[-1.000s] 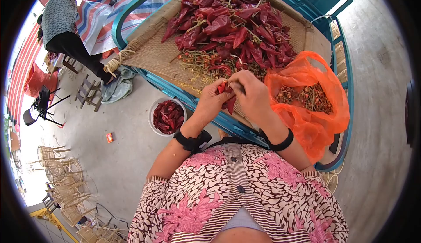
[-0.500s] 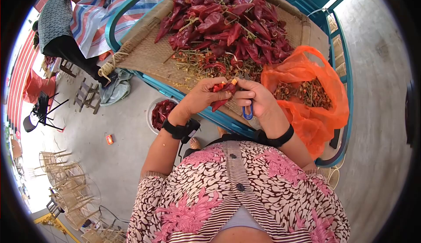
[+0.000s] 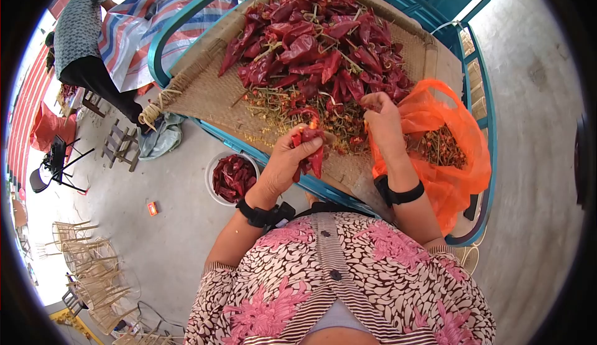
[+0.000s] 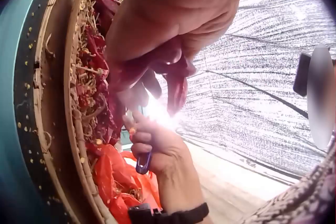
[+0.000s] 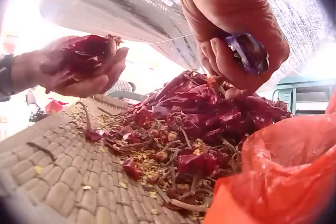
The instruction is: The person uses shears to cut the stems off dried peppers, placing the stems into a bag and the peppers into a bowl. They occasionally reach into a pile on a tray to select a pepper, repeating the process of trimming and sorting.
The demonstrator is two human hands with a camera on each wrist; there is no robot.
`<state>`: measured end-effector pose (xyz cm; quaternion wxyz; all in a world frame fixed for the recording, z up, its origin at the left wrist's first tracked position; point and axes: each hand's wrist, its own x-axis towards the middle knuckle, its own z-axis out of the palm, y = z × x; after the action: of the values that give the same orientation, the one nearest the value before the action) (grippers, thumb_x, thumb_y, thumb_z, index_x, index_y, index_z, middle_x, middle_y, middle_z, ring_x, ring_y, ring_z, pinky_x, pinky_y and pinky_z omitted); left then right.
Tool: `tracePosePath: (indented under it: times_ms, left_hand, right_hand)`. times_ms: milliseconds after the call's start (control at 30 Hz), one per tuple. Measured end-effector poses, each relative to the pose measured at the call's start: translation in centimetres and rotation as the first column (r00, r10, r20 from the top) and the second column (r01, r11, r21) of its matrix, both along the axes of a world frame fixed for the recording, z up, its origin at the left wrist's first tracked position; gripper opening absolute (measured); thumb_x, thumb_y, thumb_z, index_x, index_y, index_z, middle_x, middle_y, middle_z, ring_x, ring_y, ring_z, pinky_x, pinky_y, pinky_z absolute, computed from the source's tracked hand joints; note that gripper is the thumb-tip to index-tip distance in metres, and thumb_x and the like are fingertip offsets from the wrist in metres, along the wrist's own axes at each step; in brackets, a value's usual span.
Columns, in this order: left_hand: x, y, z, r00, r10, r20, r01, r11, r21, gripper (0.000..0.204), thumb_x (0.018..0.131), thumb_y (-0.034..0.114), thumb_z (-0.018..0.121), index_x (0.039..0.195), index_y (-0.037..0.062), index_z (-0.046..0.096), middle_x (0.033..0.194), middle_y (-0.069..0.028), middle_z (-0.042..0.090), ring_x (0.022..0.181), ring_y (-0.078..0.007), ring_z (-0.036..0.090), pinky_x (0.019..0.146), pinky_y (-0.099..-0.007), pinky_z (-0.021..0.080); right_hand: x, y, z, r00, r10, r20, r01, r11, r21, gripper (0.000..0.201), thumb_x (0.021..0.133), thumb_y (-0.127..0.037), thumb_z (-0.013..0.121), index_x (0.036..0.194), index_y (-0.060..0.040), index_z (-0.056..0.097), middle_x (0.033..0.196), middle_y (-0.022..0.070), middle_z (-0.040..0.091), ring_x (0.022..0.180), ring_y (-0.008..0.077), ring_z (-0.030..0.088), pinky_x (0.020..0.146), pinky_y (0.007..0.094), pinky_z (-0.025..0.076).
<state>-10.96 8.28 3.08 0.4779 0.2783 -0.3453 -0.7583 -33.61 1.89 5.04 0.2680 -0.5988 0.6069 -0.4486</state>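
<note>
Your left hand (image 3: 283,166) grips red peppers (image 3: 309,153), thumb laid across them, above the near edge of the woven mat (image 3: 199,90); how many you have there cannot be told. Your right hand (image 3: 385,127) is curled round a blue tool (image 4: 143,163), and an orange bit (image 5: 212,81) shows by its fingertips; whether you pinch it is unclear. That hand is near the mat's near right corner, just beside the orange bag (image 3: 477,152), which holds stems and scraps. In front of you, the pepper heap (image 3: 311,40) covers the mat toward its far edge, with loose stems and seeds (image 3: 280,105) on its near side. Below the near edge, a white bucket (image 3: 208,183) of peppers stands on the floor (image 3: 180,239).
</note>
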Motion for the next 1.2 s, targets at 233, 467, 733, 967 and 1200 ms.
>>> tracePosePath:
  times_ms: [233, 467, 733, 967, 1200]
  left_hand:
    - [0.2, -1.0, 0.0, 0.975, 0.173, -0.141, -0.152, 0.977, 0.152, 0.036, 0.089, 0.006, 0.066, 0.124, 0.0035, 0.053, 0.1, -0.0092, 0.064, 0.083, -0.018, 0.066, 0.074, -0.0314, 0.058]
    - [0.0, -1.0, 0.1, 0.989, 0.149, -0.009, -0.146, 0.981, 0.124, 0.035, 0.086, 0.007, 0.071, 0.118, 0.0024, 0.056, 0.084, 0.0002, 0.06, 0.072, -0.0096, 0.057, 0.068, -0.0229, 0.05]
    - [-0.5, -2.2, 0.3, 0.989, 0.141, -0.05, -0.14, 0.99, 0.035, 0.022, 0.089, 0.007, 0.067, 0.109, 0.0035, 0.057, 0.093, -0.0031, 0.064, 0.082, -0.0112, 0.062, 0.073, -0.0257, 0.05]
    - [-3.1, -3.5, -0.3, 0.984, 0.175, -0.019, -0.176, 0.982, -0.064, 0.022, 0.089, 0.007, 0.068, 0.108, 0.0044, 0.058, 0.098, 0.0, 0.063, 0.089, -0.0071, 0.059, 0.081, -0.0229, 0.047]
    - [-3.5, -3.2, -0.7, 0.965, 0.236, 0.113, -0.208, 0.953, -0.22, 0.033, 0.084, 0.005, 0.074, 0.109, 0.0035, 0.053, 0.096, -0.001, 0.062, 0.081, -0.0073, 0.058, 0.071, -0.0233, 0.049]
  right_hand:
    - [1.7, -3.1, 4.0, 0.837, -0.244, -0.49, 0.198, 0.969, -0.145, 0.025, 0.084, -0.02, 0.067, 0.105, -0.0074, 0.062, 0.102, 0.0111, 0.059, 0.092, 0.0293, 0.061, 0.079, 0.0412, 0.048]
    - [1.8, -4.9, 2.8, 0.835, -0.129, -0.534, 0.082, 0.99, -0.111, 0.03, 0.083, -0.026, 0.07, 0.105, -0.0074, 0.063, 0.103, 0.0116, 0.055, 0.091, 0.0301, 0.061, 0.076, 0.0425, 0.048]
    - [1.8, -2.5, 5.2, 0.994, 0.036, 0.105, -0.05, 0.99, 0.134, 0.024, 0.082, -0.016, 0.071, 0.098, -0.0037, 0.058, 0.074, 0.0012, 0.058, 0.055, 0.0119, 0.05, 0.048, 0.0262, 0.038]
    - [3.5, 0.5, 3.7, 0.765, 0.036, 0.643, -0.293, 0.909, 0.297, 0.018, 0.086, -0.011, 0.069, 0.098, -0.0083, 0.057, 0.073, -0.0035, 0.053, 0.05, 0.0031, 0.044, 0.038, 0.0182, 0.031]
    - [4.3, 1.9, 3.6, 0.779, 0.133, 0.613, -0.357, 0.898, 0.258, 0.016, 0.087, -0.011, 0.07, 0.096, -0.004, 0.059, 0.075, 0.0001, 0.059, 0.058, 0.0058, 0.053, 0.047, 0.0197, 0.04]
